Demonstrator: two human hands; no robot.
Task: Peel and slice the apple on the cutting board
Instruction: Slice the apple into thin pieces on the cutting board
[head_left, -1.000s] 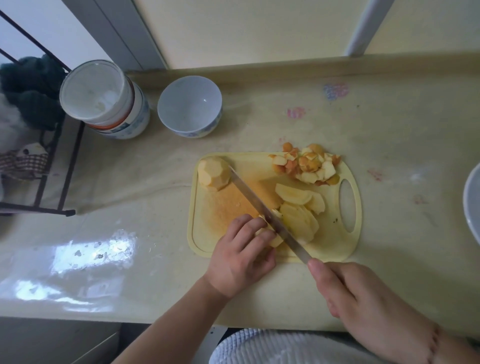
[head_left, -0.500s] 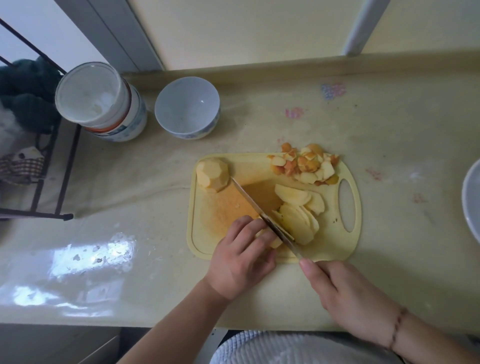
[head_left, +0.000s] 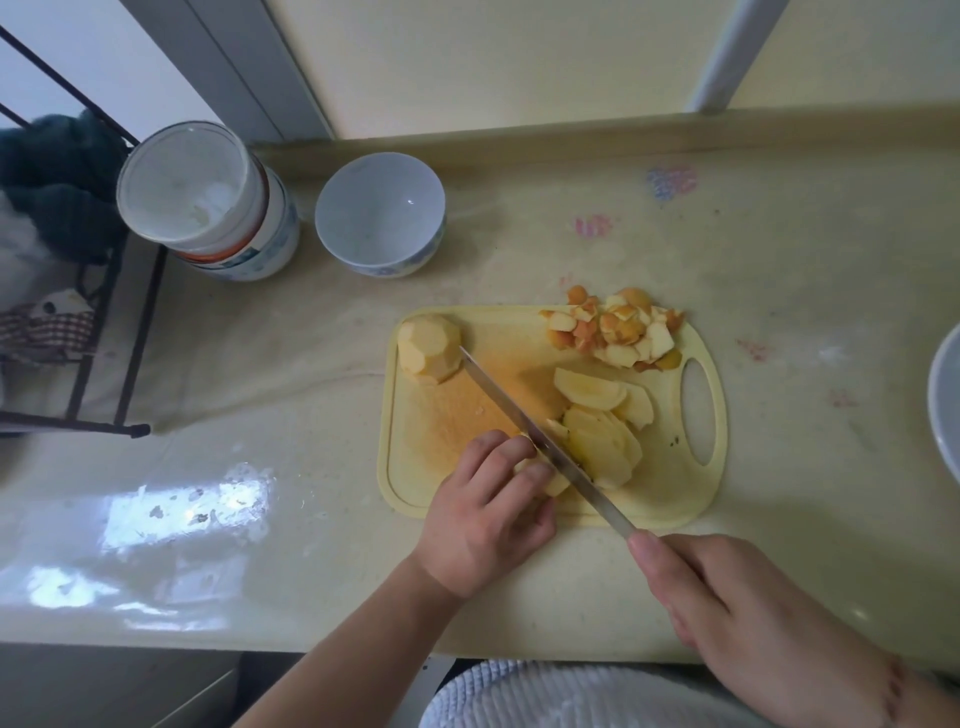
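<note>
A yellow cutting board (head_left: 670, 499) lies on the counter. A peeled apple half (head_left: 428, 348) sits at its far left corner. Cut slices (head_left: 602, 421) are piled right of the knife, and a heap of peel scraps (head_left: 618, 327) fills the far right corner. My left hand (head_left: 488, 509) holds a small apple piece (head_left: 550, 480) down at the board's near edge with curled fingers. My right hand (head_left: 753, 623) grips the handle of a long knife (head_left: 530, 426), forefinger along its spine. The blade runs diagonally across the board, pressed against the held piece.
An empty white bowl (head_left: 382, 215) and a stack of bowls (head_left: 208, 200) stand at the back left of the counter (head_left: 805, 312). A black wire rack (head_left: 104, 332) with cloths sits at the left. Another white dish rim (head_left: 945, 405) shows at the right edge.
The knife drew back toward me, then pushed forward again, its tip returning near the peeled half. My left hand stayed on the small piece.
</note>
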